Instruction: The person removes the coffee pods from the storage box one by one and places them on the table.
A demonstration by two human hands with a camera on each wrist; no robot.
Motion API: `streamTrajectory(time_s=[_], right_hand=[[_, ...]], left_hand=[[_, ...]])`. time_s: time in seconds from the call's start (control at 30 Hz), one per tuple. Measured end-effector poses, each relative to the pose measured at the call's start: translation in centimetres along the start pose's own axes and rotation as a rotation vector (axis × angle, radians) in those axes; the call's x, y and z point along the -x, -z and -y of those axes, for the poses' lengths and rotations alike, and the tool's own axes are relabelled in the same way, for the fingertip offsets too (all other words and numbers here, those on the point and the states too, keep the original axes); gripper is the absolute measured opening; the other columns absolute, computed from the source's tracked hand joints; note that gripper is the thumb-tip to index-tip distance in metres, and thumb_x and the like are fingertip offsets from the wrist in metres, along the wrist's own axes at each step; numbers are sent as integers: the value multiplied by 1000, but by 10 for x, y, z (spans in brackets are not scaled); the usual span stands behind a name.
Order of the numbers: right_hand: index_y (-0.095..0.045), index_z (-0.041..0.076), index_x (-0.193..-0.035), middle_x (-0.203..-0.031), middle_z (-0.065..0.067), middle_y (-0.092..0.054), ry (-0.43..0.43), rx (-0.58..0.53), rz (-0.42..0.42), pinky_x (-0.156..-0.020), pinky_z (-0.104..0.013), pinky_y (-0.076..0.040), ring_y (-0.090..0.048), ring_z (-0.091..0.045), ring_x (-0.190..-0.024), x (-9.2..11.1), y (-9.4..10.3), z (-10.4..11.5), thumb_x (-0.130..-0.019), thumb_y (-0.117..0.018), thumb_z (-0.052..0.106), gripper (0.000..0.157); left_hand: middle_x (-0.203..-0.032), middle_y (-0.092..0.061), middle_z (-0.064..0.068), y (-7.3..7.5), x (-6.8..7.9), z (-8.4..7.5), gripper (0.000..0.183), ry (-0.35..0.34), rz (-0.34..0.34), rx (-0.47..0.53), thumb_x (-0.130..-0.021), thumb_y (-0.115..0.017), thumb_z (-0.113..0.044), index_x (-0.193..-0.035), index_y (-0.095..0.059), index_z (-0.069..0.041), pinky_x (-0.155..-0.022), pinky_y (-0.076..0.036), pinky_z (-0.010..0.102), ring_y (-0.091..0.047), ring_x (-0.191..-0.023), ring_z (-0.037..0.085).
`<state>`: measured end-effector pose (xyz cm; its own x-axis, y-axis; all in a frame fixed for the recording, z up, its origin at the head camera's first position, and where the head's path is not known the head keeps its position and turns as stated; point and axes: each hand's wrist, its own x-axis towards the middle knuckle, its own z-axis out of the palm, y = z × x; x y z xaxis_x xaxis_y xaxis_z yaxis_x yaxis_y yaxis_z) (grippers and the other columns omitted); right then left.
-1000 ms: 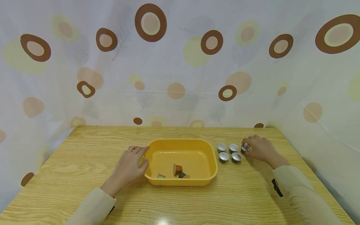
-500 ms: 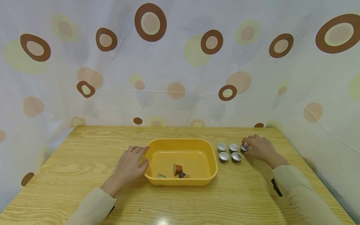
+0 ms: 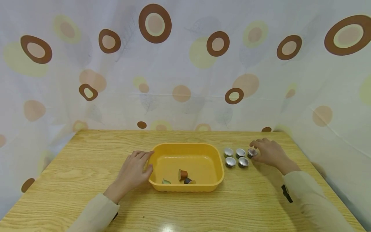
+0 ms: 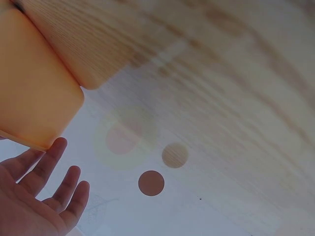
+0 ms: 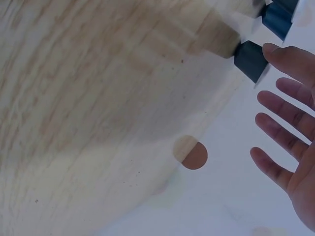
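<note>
The pale wooden worktop [image 3: 203, 212] and spotted white cloth [image 3: 185, 71] are viewed from the head, forward and downward. Closely and aslant, the left hand [image 4: 29, 206] and the rounded yellow plastic tray [image 4: 39, 83] are seen from the left wrist, the right hand [image 5: 306, 164] and dark, cup-shaped capsules [image 5: 250, 61] from the right. The tray is shared by head and left wrist, the capsules by head and right.

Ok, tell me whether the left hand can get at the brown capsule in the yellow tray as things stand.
Probably yes: the left hand is at the left rim of the yellow tray, whose top is open, and nothing covers the brown capsule.
</note>
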<state>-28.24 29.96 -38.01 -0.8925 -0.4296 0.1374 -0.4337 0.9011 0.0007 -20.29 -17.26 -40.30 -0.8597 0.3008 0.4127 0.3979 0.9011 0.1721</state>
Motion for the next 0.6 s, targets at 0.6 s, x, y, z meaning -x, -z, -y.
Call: streamTrajectory(time_s=[0.6], right_hand=[[-63,9,-107,-104,-9,-64,103,58,-123,-73,-52,-46,-57,-31,-96,0,15,24,-71,-75,28,42]], left_hand=[[-110,-64,4,1,0,0,42,-7,-6,-2,-84,-57,-24,-124,-56,-10,-85,-46,44,-52,-106,26]])
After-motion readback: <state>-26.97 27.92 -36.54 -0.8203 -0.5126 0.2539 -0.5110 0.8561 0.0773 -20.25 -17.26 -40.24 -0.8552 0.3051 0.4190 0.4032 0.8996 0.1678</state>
